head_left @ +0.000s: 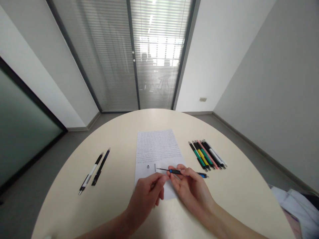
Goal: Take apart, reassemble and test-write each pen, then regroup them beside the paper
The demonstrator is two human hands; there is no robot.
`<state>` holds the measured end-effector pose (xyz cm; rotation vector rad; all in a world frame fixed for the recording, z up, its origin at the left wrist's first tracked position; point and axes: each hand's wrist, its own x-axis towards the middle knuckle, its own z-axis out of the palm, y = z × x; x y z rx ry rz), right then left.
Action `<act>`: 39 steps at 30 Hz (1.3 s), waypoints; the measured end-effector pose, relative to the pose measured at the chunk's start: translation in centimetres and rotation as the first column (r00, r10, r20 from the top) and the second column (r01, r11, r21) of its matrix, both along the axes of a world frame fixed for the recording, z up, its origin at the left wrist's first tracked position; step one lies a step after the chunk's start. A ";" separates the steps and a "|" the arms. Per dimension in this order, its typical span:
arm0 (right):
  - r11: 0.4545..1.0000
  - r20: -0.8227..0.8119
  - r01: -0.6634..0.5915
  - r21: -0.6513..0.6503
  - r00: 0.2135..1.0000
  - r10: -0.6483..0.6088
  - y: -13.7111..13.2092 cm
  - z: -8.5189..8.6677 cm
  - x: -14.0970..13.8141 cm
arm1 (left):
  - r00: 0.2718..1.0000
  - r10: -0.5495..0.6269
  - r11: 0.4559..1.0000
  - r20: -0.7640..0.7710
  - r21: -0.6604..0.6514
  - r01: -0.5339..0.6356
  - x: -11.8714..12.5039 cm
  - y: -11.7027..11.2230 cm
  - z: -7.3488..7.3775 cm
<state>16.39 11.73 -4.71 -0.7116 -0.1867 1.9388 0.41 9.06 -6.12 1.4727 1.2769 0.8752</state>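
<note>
My right hand (193, 186) has its fingers closed around a blue and black pen (175, 171). A thin dark refill (163, 169) sticks out of the pen's left end. My left hand (148, 192) is curled, thumb against the fingers, close beside the right fingertips; what it pinches, if anything, is hidden. Under both hands lies a sheet of paper (159, 146) covered in handwriting on its upper part. On its blank lower part are a small dark round piece (148, 166) and a thin, short spring-like piece (155, 167).
To the right, several pens (208, 155) lie side by side in a row. On the left are a white and black pen (91, 173) and a dark pen (101, 167). All rest on a round pale table (119, 132). Papers (299, 205) show beyond its right edge.
</note>
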 end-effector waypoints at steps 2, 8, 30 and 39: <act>0.999 -0.012 -0.019 0.030 1.000 0.019 -0.2 0.0 -0.1 | 0.998 0.059 0.998 0.034 -0.019 -0.059 0.0 0.0 -0.1; 0.993 -0.009 -0.042 0.110 0.999 0.043 -0.3 -0.1 -0.1 | 0.978 0.200 0.979 0.050 -0.033 -0.199 -0.5 0.3 0.4; 0.985 0.035 -0.040 0.168 0.999 0.034 -0.7 0.2 -0.6 | 0.854 0.338 0.939 0.396 -0.195 -0.282 -0.5 1.9 1.2; 0.968 0.174 0.153 0.199 0.966 -0.189 1.1 1.0 0.8 | 0.979 0.134 0.991 -0.152 -0.004 -0.136 -0.7 1.9 1.0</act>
